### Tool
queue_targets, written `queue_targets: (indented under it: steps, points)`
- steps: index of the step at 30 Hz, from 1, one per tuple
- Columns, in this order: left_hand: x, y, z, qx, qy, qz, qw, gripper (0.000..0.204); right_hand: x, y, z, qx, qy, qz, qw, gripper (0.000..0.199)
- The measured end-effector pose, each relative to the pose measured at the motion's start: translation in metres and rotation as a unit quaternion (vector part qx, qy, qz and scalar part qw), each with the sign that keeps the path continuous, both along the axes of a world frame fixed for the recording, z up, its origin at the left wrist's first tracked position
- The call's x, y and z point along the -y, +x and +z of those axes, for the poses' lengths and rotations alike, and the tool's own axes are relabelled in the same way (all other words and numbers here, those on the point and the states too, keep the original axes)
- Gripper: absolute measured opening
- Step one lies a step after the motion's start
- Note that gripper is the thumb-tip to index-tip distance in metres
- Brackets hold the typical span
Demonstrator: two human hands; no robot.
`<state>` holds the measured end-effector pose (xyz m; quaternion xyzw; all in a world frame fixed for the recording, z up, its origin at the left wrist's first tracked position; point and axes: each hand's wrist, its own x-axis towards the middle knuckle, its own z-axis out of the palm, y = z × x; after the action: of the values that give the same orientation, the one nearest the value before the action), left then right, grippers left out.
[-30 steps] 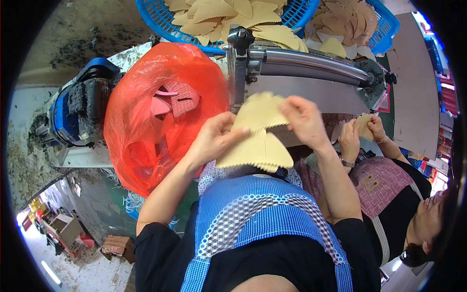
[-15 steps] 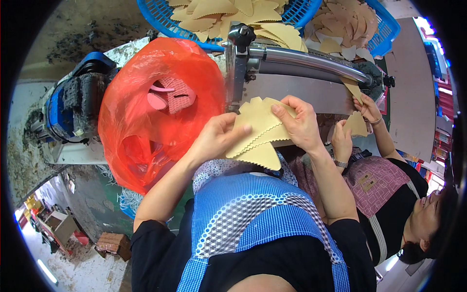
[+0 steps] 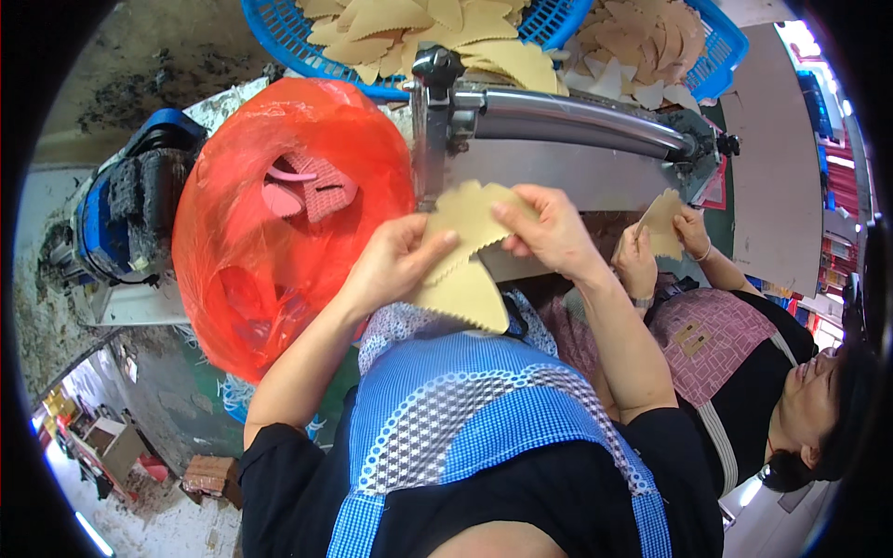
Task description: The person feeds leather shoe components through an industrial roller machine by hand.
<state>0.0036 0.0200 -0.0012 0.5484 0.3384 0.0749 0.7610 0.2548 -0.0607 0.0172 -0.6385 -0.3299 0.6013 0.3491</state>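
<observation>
Nearest, above the blue-and-white apron, the left hand and right hand both pinch a stack of tan, zigzag-edged flat pieces, fingers closed on its upper edges. Left of them hangs an orange-red plastic bag. Behind the stack runs a grey metal machine roller. Farthest, blue plastic baskets hold more tan pieces. At right, a co-worker's hands hold another tan piece.

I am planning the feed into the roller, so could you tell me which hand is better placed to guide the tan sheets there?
Probably the right hand: it grips the tan sheets nearest the metal roller.
</observation>
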Motion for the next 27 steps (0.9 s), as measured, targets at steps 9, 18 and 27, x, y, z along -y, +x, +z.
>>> queue_targets:
  steps: [9,18,27]
  points:
    - [-0.002,0.006,-0.001,0.069,0.034,0.136,0.988,0.024,-0.020,0.006,0.015,-0.149,0.043,-0.311,0.938,0.024]
    - [0.006,-0.002,0.004,-0.020,0.049,0.182,0.982,0.024,-0.006,0.044,0.008,-0.090,-0.032,-0.203,0.974,0.024]
    - [0.020,-0.014,-0.011,-0.057,-0.045,0.179,0.981,0.019,-0.114,0.113,0.072,0.263,0.065,-0.137,0.953,0.042]
